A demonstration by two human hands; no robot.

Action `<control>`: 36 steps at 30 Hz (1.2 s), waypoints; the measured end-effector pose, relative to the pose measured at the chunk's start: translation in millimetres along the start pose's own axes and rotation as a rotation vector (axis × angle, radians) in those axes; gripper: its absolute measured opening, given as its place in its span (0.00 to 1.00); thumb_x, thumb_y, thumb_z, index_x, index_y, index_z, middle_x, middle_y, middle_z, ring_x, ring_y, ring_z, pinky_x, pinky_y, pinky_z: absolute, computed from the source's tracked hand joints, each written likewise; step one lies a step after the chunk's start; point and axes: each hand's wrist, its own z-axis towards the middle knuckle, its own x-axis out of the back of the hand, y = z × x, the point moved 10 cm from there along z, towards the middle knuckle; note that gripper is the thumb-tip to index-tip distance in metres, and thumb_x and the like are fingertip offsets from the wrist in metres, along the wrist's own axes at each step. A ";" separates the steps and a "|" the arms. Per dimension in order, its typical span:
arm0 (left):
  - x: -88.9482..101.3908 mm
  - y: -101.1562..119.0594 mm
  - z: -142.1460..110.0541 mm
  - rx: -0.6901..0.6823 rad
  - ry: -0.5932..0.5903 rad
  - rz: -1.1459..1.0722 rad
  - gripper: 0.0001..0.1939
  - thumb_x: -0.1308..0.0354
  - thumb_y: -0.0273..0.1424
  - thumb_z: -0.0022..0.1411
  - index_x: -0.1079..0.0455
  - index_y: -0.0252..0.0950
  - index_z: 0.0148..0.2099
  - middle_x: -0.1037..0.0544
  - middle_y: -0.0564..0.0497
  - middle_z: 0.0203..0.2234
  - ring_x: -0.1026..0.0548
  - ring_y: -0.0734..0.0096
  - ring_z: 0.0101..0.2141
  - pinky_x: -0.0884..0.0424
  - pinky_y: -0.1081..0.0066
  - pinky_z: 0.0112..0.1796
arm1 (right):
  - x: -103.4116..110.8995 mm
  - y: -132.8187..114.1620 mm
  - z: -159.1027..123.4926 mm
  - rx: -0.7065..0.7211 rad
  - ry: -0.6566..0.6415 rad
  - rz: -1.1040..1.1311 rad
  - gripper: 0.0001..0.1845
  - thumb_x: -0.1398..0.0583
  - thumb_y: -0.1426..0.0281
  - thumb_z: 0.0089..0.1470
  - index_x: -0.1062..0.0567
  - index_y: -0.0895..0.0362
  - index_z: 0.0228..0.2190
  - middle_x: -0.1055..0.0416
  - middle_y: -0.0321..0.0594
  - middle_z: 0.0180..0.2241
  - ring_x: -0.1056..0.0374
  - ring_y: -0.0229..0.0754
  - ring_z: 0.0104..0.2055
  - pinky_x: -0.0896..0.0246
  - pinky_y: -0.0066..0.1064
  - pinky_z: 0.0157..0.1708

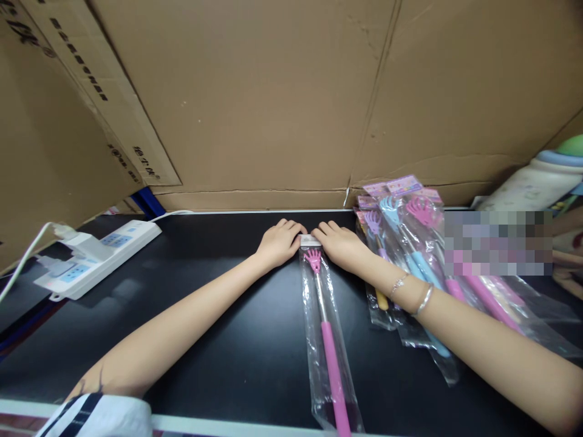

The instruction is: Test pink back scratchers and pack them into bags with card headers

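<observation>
A pink back scratcher (334,364) with a hand-shaped head and a silver shaft lies lengthwise in a clear plastic bag (314,340) in front of me. Its handle end reaches the table's near edge. At the far end of the bag is a pale header strip (311,241), seen from its plain side. My left hand (279,244) grips the strip's left end with bent fingers. On the right end, my right hand (342,246) does the same, thumb and fingers closed at the edge. The fingertips are partly hidden.
Several bagged back scratchers (414,267) in pink, blue and purple lie piled beside my right forearm. A white power strip (104,252) with plugs sits at the left. Cardboard (273,109) walls the back. At the right are a pale bottle (528,188) and another person's hand (569,255).
</observation>
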 end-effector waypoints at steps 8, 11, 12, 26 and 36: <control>0.4 -0.2 0.0 -0.004 0.014 0.005 0.12 0.56 0.31 0.64 0.33 0.41 0.45 0.26 0.53 0.42 0.34 0.66 0.43 0.33 0.68 0.40 | -1.3 0.2 0.6 0.005 -0.001 0.001 0.13 0.52 0.75 0.58 0.31 0.59 0.42 0.34 0.46 0.39 0.42 0.44 0.41 0.52 0.31 0.31; 0.0 -0.6 0.0 -0.006 0.017 0.010 0.11 0.55 0.31 0.64 0.33 0.41 0.45 0.26 0.53 0.42 0.34 0.66 0.43 0.34 0.68 0.40 | -1.3 0.1 0.8 0.006 0.001 0.001 0.13 0.52 0.75 0.58 0.32 0.60 0.42 0.34 0.46 0.40 0.42 0.44 0.41 0.52 0.31 0.31; 0.0 -0.6 0.0 -0.007 0.018 0.011 0.11 0.55 0.31 0.64 0.33 0.41 0.45 0.26 0.53 0.42 0.34 0.65 0.43 0.34 0.67 0.40 | -1.3 0.2 0.8 0.005 0.001 0.000 0.13 0.52 0.75 0.58 0.32 0.60 0.42 0.34 0.46 0.40 0.42 0.44 0.41 0.52 0.31 0.31; 0.1 -0.3 0.0 -0.012 0.019 0.018 0.11 0.55 0.31 0.64 0.33 0.41 0.45 0.26 0.53 0.42 0.34 0.66 0.43 0.33 0.68 0.39 | -2.3 0.2 0.3 0.003 -0.004 -0.007 0.13 0.52 0.75 0.59 0.32 0.59 0.42 0.34 0.46 0.40 0.42 0.45 0.41 0.52 0.31 0.31; 0.2 -0.1 -0.3 -0.003 0.013 0.017 0.11 0.55 0.31 0.65 0.33 0.41 0.45 0.26 0.53 0.42 0.33 0.66 0.43 0.34 0.68 0.40 | -1.9 0.2 0.7 0.002 -0.004 0.000 0.13 0.53 0.75 0.59 0.32 0.59 0.41 0.34 0.46 0.40 0.42 0.45 0.41 0.52 0.31 0.31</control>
